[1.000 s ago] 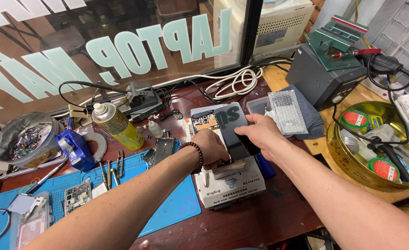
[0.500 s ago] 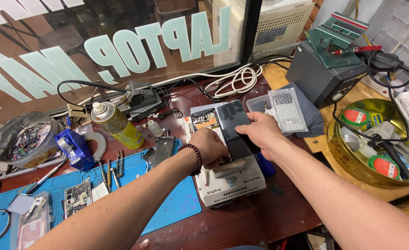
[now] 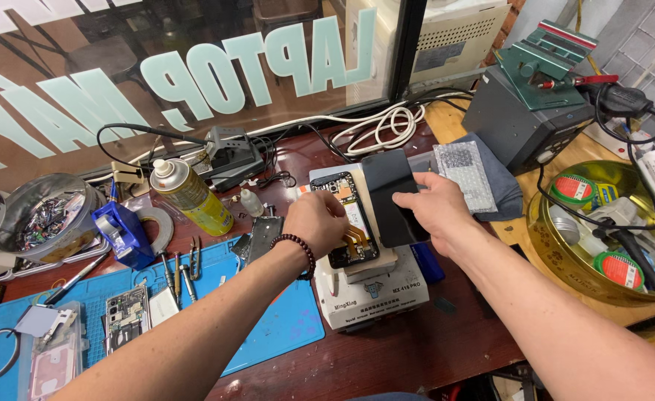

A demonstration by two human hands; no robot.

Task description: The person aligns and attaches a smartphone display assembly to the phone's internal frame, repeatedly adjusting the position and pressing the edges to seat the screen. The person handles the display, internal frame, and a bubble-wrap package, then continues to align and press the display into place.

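Note:
An opened phone body with exposed circuit board and orange flex cable lies on a white box-shaped heating machine. My left hand, with a bead bracelet on the wrist, presses on the phone's left side. My right hand grips a dark screen panel, lifted and swung to the right of the phone body, still beside it along one long edge.
A yellow spray can, blue tape dispenser, tweezers and phone parts lie on a blue mat at left. Grey cloth, a dark power box and a brass bowl of tape rolls stand at right. White cables are behind.
The dark screen panel, which covered the phone, has been lifted and swung open to the right by my right hand, exposing the phone's inside. My left hand stays on the phone.

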